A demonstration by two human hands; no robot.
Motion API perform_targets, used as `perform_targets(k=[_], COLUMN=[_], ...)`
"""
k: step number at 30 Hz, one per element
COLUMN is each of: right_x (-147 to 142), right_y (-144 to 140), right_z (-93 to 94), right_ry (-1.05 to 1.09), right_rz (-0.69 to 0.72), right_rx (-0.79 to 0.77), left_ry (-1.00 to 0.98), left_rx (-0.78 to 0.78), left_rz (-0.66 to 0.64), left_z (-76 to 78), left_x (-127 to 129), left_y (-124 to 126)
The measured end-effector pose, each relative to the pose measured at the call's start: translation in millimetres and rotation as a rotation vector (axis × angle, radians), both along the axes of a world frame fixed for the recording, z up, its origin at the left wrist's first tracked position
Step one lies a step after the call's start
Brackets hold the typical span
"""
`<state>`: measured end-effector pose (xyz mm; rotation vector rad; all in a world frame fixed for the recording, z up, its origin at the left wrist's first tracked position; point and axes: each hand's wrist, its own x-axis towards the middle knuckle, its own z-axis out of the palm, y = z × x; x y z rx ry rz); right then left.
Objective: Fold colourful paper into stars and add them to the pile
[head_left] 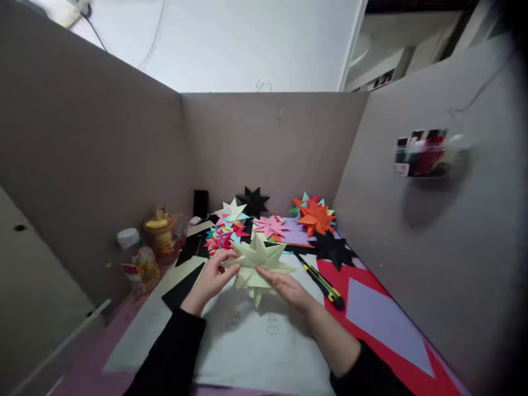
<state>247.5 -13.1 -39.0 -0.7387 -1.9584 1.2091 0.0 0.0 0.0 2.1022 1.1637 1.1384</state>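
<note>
From the head camera I look down into a workspace walled on three sides by tall grey cardboard panels (82, 165). My left hand (212, 278) and my right hand (289, 289) meet at the middle of the view, both in black sleeves. Between them I hold a pale green folded-paper star with many sharp points (259, 261), lifted just above a white cutting mat (256, 341). My left hand's fingers are curled, with the thumb and fingertips pinching a point on the star's left side. My right hand lies flatter, fingers extended under the star's lower right edge and touching it; I cannot tell how firmly it grips.

Behind the star, toward the back wall, lie more paper stars: a cluster of small red, blue and pink ones (223, 236), a pink star (270, 225), a cream and light blue star (233, 210), a black star (252, 201) against the wall, an orange star (315, 218) on top of a multicoloured one, and another black star (333, 250) near the right panel.

Just right of my right hand, a yellow and black utility knife (324, 283) lies diagonally, partly on a red paper sheet (396, 352) bearing a pale lilac diamond-shaped piece (383, 322). On the left stand a white-capped bottle (136, 258) and a yellow-lidded jar (160, 234). Black paper sheets (183, 289) lie beside my left hand.
</note>
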Motion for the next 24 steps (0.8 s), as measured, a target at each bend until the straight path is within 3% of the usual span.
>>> perform_targets(k=[4,10,13,19,24], right_x=[-2,-2,-3,-3,-3], right_y=[-4,-5,-5,-5,-4], right_z=[3.0,4.2,4.0,3.6,4.7], right_ry=[0.003,0.001,0.001,-0.005,-0.001], right_rz=[0.002,-0.014,0.001,0.016,0.011], right_rx=[-0.013,-0.002,0.014,0.022,0.036], left_ry=[0.039,0.085,-0.007,-0.249,-0.156], left_rx=[0.189,0.273,0.213,-0.099,0.039], left_rz=[0.089,0.124,0.113,0.081,0.035], left_z=[0.8,2.6,0.7,-5.3,2.3], left_x=[6,11,12,13,6], left_y=[-3,-9,-8,-2,-5])
